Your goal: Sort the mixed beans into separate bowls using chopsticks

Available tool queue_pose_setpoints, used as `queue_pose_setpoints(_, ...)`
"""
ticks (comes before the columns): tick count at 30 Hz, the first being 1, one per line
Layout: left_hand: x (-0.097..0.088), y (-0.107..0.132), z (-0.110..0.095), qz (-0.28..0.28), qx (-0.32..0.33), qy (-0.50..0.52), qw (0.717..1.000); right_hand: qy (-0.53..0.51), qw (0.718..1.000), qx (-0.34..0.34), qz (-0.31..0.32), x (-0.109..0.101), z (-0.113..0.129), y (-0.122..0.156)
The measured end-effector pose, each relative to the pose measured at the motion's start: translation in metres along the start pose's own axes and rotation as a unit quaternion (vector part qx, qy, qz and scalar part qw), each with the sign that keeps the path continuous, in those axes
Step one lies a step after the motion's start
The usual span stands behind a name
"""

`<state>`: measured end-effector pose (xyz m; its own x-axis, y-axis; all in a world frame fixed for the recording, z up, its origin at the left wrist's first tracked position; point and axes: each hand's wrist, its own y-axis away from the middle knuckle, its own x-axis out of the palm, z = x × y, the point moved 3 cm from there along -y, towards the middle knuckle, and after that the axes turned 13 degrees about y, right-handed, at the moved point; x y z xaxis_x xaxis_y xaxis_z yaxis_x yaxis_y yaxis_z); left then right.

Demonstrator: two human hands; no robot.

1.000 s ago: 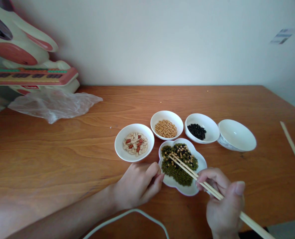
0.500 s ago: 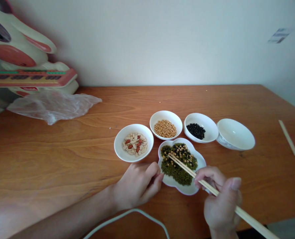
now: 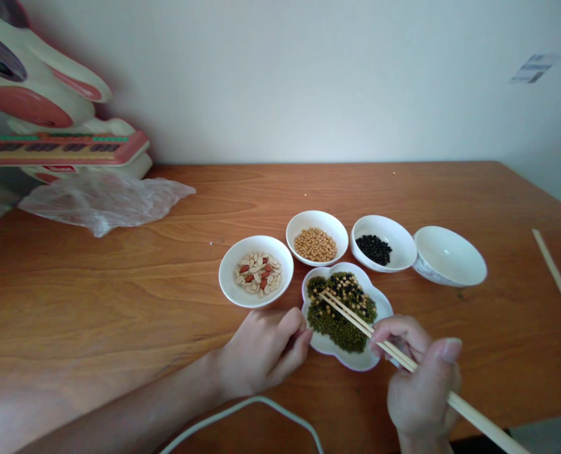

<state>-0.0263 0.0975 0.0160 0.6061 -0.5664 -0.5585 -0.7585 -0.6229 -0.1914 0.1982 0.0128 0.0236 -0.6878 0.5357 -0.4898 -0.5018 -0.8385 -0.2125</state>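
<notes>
My right hand is closed around a pair of wooden chopsticks. Their tips are close together among the beans in a white, flower-shaped dish. Small green beans fill much of it, with yellow and black beans mixed in towards the back. At the dish's left rim, my left hand is closed, thumb and forefinger pinching the edge. Behind the dish stand a bowl of peanuts, a bowl of yellow soybeans and a bowl of black beans. Whether the chopsticks grip a bean I cannot tell.
A white bowl with nothing visible inside stands right of the black beans. Farther right lies a pale wooden strip. A clear plastic bag and a toy keyboard occupy the left back. A pale cable loops at the front.
The whole view has shifted very slightly. Both hands, the chopsticks and the dish keep the same positions relative to each other.
</notes>
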Motion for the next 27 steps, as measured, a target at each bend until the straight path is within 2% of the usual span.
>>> queue_pose_setpoints(5,0.000,0.000,0.001,-0.001,-0.002,0.003,1.000,-0.001,1.000,0.004,-0.005,-0.001,-0.004,0.001)
queue_pose_setpoints(9,0.000,0.000,0.000,-0.002,-0.002,0.003,1.000,-0.045,0.999,-0.016,-0.013,-0.006,-0.001,-0.001)
queue_pose_setpoints(13,-0.001,0.000,-0.001,-0.008,0.007,-0.005,1.000,-0.100,0.992,-0.004,-0.076,-0.021,0.006,-0.008)
queue_pose_setpoints(15,-0.001,0.000,-0.002,-0.009,0.009,-0.006,1.000,-0.128,0.984,-0.048,-0.112,-0.030,0.010,-0.014)
queue_pose_setpoints(17,-0.001,0.000,-0.001,-0.006,0.007,-0.011,1.000,-0.147,0.969,-0.135,-0.148,-0.036,0.015,-0.023)
queue_pose_setpoints(19,0.000,0.000,-0.001,-0.004,0.006,-0.018,1.000,-0.158,0.949,-0.206,-0.180,-0.034,0.022,-0.031)
queue_pose_setpoints(20,0.000,0.000,-0.002,-0.003,0.006,-0.022,1.000,-0.166,0.947,-0.208,-0.181,-0.030,0.026,-0.036)
queue_pose_setpoints(22,0.001,0.000,-0.002,-0.004,0.008,-0.028,1.000,-0.187,0.960,-0.122,-0.169,-0.016,0.032,-0.044)
queue_pose_setpoints(24,0.002,0.000,-0.001,-0.005,0.007,-0.030,0.999,-0.153,0.977,-0.053,-0.139,-0.001,0.038,-0.049)
queue_pose_setpoints(27,0.003,0.000,0.000,-0.006,0.004,-0.026,1.000,-0.113,0.989,-0.011,-0.098,0.007,0.040,-0.051)
